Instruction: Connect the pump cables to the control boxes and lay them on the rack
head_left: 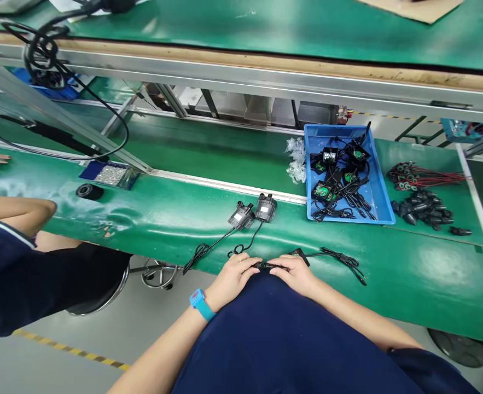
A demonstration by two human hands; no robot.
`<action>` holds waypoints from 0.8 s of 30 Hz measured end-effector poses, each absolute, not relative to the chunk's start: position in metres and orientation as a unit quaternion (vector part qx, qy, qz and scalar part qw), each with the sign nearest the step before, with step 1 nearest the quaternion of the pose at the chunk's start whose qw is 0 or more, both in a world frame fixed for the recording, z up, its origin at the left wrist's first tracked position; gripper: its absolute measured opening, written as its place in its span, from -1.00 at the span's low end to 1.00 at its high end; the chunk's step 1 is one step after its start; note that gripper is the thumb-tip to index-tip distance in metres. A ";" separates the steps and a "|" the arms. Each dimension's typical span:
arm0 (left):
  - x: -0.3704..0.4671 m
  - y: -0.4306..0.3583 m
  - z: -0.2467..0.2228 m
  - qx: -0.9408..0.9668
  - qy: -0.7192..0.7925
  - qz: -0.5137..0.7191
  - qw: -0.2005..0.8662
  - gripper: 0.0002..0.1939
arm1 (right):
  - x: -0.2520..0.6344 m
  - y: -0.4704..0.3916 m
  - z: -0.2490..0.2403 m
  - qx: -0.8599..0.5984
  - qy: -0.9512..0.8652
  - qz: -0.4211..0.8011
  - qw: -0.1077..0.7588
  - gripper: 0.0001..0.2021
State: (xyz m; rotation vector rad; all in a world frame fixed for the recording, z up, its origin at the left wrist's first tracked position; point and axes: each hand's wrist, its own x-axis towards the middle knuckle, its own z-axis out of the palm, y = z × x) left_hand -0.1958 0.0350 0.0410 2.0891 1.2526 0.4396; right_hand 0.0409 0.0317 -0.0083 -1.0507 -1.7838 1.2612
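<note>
At the bench's front edge my left hand [236, 276] pinches a small black cable connector [259, 265]. Facing it, my right hand [296, 274] grips another black connector [271, 266]; the two ends meet or nearly meet, I cannot tell which. Just beyond my right hand lies a black box-shaped part [301, 255], partly hidden, with a bundled black cable [343, 259] running off to the right. Two black pumps [241, 215] [266, 208] stand ahead of my hands, with black cables trailing toward me.
A blue tray [383, 186] holds several black parts with green circuit boards and cables. Right of it are red wires [430, 176] and black caps [424, 210]. A co-worker's arm [15, 213] rests at the left, near a black roll [89, 191]. A metal-edged shelf [241, 68] spans overhead.
</note>
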 end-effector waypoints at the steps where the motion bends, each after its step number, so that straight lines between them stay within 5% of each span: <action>1: -0.196 0.035 0.041 0.806 0.475 0.156 0.317 -0.67 | 0.041 0.031 -0.010 -0.409 -0.701 0.467 0.351 -0.70; 17: -0.181 0.039 0.050 0.860 0.418 0.045 0.289 -0.70 | 0.048 0.029 -0.009 -0.367 -0.829 0.278 0.318 -0.63; 24: -0.173 0.042 0.052 0.862 0.403 0.055 0.303 -0.72 | 0.053 0.030 -0.010 -0.372 -0.790 0.379 0.308 -0.64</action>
